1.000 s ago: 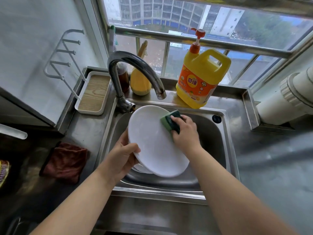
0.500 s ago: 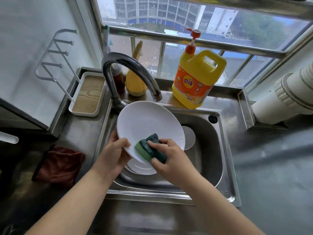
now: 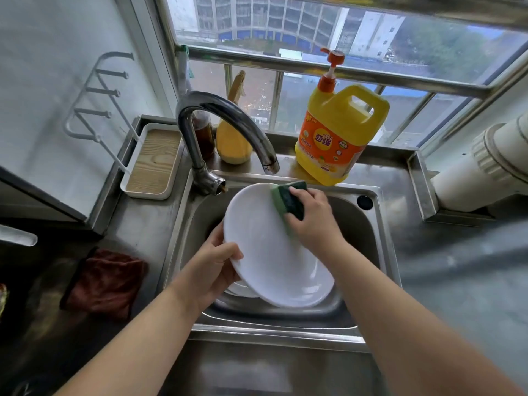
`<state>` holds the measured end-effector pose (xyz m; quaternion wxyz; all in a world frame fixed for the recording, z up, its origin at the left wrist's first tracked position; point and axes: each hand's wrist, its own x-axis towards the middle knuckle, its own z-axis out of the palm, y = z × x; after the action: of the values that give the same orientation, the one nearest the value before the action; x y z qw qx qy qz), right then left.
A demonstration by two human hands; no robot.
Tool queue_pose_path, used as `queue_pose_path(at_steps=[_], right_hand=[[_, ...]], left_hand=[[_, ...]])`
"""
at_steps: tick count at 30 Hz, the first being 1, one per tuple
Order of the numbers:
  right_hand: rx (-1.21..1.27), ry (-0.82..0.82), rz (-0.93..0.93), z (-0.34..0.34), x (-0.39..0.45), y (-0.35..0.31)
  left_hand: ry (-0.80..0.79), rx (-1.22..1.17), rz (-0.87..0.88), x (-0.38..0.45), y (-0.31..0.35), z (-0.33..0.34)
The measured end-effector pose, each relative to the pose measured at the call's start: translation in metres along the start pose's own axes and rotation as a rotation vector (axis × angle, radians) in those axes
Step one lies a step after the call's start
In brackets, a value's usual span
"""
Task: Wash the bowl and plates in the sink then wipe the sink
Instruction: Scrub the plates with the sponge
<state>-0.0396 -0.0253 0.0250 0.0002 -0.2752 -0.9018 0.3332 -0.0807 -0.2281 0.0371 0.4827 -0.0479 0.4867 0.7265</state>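
Observation:
A large white plate [image 3: 265, 252] is tilted over the steel sink [image 3: 380, 252]. My left hand [image 3: 211, 267] grips its left rim, thumb on the face. My right hand [image 3: 311, 221] holds a green sponge [image 3: 285, 201] pressed against the plate's upper right edge. Under the plate a second white dish [image 3: 243, 290] shows a sliver of rim on the sink floor; the rest of it is hidden.
The curved tap [image 3: 217, 132] arches over the sink's back left. A yellow detergent jug [image 3: 340, 132] and a yellow bottle [image 3: 233, 138] stand on the ledge behind. A white tray [image 3: 151, 161] and a dark red cloth [image 3: 105, 281] lie on the left counter.
My right hand has carried the sponge from the plate's lower middle up to its upper right edge. The plate has tipped so its lower end points right.

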Motion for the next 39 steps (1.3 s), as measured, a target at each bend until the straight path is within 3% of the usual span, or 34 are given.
queue_pose_path(at_steps=[8,15,20,24,28,31,35,39], right_hand=[[0.288,-0.107,-0.31,0.027,-0.031,-0.06],[0.148,0.048,-0.043,0.015,0.004,-0.017],[-0.135,-0.01,0.079,0.01,-0.008,0.015],[-0.15,-0.073,0.158,0.007,-0.037,0.007],[0.076,-0.227,0.005,0.015,-0.073,-0.023],[0.173,-0.236,-0.108,0.019,-0.087,-0.029],[0.032,-0.195,-0.143,0.001,-0.077,0.003],[-0.096,-0.119,-0.053,-0.022,-0.063,0.041]], left_hand=[[-0.042,0.052,0.016,0.005,0.001,-0.002],[0.017,0.067,0.034,-0.002,-0.004,-0.003],[0.115,-0.054,0.103,0.0,0.003,-0.007],[0.178,-0.104,0.136,0.004,0.001,-0.006],[0.238,-0.149,0.19,0.012,-0.004,-0.004],[0.246,-0.161,0.194,0.013,-0.001,-0.003],[0.267,-0.175,0.195,0.015,0.004,-0.005],[0.263,-0.141,0.157,0.014,0.007,-0.013]])
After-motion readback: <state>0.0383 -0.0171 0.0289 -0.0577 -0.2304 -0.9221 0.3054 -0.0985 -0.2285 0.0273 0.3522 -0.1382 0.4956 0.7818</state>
